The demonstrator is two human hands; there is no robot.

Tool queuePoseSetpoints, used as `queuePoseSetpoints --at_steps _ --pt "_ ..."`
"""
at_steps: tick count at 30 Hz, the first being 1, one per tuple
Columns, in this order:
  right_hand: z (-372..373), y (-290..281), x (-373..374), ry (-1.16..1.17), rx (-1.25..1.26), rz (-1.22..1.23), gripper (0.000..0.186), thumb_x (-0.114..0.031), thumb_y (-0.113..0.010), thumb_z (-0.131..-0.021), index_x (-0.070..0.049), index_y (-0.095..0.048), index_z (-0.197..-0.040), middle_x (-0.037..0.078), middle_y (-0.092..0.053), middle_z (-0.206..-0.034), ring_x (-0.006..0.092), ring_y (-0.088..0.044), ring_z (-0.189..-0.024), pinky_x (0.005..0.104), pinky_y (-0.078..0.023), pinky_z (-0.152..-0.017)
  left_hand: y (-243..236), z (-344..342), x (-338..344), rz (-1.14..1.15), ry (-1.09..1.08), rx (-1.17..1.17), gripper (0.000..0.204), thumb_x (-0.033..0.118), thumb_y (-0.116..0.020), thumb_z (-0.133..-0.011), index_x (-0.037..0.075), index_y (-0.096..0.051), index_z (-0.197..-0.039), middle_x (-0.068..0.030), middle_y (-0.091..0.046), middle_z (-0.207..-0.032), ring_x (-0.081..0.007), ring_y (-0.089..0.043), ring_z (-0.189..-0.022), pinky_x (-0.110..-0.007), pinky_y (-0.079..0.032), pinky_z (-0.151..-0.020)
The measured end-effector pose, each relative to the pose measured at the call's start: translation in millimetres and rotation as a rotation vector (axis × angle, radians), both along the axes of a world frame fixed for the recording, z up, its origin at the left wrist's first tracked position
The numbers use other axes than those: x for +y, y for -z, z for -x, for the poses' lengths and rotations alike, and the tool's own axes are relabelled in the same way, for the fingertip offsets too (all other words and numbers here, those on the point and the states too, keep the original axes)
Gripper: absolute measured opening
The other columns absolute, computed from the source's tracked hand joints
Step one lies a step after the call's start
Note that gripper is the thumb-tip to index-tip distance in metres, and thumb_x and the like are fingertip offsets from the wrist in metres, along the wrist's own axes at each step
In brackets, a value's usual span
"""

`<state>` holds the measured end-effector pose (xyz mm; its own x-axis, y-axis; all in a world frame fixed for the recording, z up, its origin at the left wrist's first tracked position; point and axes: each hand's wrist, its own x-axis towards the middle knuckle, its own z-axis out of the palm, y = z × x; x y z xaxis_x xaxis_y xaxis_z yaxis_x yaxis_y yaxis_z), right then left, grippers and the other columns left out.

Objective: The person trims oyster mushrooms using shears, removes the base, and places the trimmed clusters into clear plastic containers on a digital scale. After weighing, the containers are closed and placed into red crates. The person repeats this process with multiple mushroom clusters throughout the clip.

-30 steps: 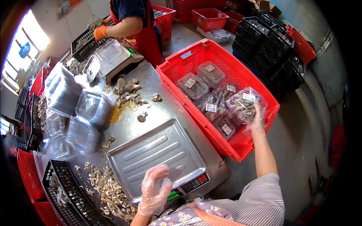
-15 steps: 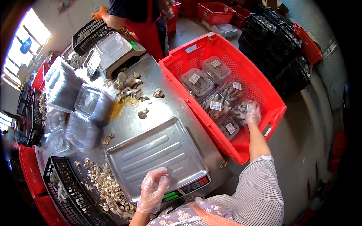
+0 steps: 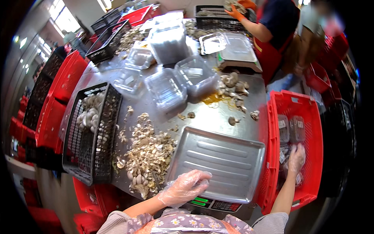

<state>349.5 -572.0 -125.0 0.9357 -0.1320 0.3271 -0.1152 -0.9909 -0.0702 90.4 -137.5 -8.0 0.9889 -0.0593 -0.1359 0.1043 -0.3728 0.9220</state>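
Note:
My left hand, in a clear plastic glove, hovers over the steel scale tray, fingers loosely bent and apart, holding nothing visible. My gloved right hand is down inside the red crate among labelled clear punnets of mushrooms; its blurred fingers do not show whether they grip one. Left of the tray lies a heap of small mushrooms, beside a black crate holding larger mushrooms. Stacks of empty clear containers stand behind the tray, near loose mushrooms and yellow rubber bands.
Across the steel table, a co-worker in a red apron holds mushrooms in orange gloves near a black crate and a second scale. Another person stands behind. Red crates line the left edge; more stand at right.
My right hand has lowered a punnet into the red crate. My head has turned left, bringing more of the table and left-hand crates into view. The co-worker's gloved hands are still at the mushrooms.

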Motion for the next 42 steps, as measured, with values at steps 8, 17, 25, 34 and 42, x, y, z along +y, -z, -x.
queuePoseSetpoints --at_steps 8,17,25,34,42 --pt "1.0 -113.9 381.2 -1.314 0.132 -0.450 0.028 -0.023 -0.065 -0.094 -0.008 -0.069 -0.117 0.014 -0.071 -0.114 0.0316 -0.066 -0.107 0.0414 -0.050 -0.097 0.5 30.9 23.5 0.026 -0.026 -0.127 0.027 0.011 -0.067 -0.092 0.002 -0.064 -0.117 -0.0155 -0.068 -0.109 -0.0333 -0.067 -0.097 -0.039 -0.055 -0.083" --pt "22.7 -52.5 610.4 -1.087 0.343 -0.088 0.039 -0.039 -0.063 -0.091 -0.003 -0.073 -0.101 0.021 -0.071 -0.099 0.0378 -0.068 -0.096 0.0481 -0.053 -0.085 14.5 112.6 91.2 0.011 -0.309 -0.144 0.029 0.009 -0.067 -0.092 0.004 -0.064 -0.121 -0.0132 -0.068 -0.108 -0.0280 -0.067 -0.097 -0.037 -0.053 -0.084" --pt "33.6 -78.5 623.7 -0.957 0.510 0.032 0.039 -0.034 -0.058 -0.091 -0.003 -0.074 -0.106 0.022 -0.071 -0.110 0.0384 -0.068 -0.104 0.0466 -0.053 -0.091 27.5 171.4 135.6 0.107 -0.572 -0.104 0.022 0.009 -0.065 -0.095 0.004 -0.065 -0.116 -0.0100 -0.068 -0.104 -0.0197 -0.064 -0.089 -0.032 -0.051 -0.080" --pt "43.1 -92.0 629.2 -0.871 0.499 -0.025 0.035 -0.030 -0.054 -0.094 -0.003 -0.075 -0.100 0.022 -0.071 -0.108 0.0394 -0.068 -0.102 0.0470 -0.053 -0.089 21.5 197.3 167.2 0.053 -0.571 -0.126 0.022 0.008 -0.066 -0.094 0.004 -0.065 -0.115 -0.0116 -0.069 -0.104 -0.0237 -0.066 -0.091 -0.033 -0.052 -0.080" --pt "15.2 -88.9 619.1 -1.084 0.556 0.166 0.038 -0.040 -0.059 -0.094 -0.007 -0.076 -0.101 0.018 -0.073 -0.103 0.0373 -0.068 -0.101 0.0464 -0.053 -0.090 21.6 203.5 188.0 0.090 -0.558 -0.136 0.020 0.008 -0.066 -0.093 0.004 -0.066 -0.113 -0.0116 -0.070 -0.105 -0.0241 -0.067 -0.091 -0.034 -0.052 -0.080"
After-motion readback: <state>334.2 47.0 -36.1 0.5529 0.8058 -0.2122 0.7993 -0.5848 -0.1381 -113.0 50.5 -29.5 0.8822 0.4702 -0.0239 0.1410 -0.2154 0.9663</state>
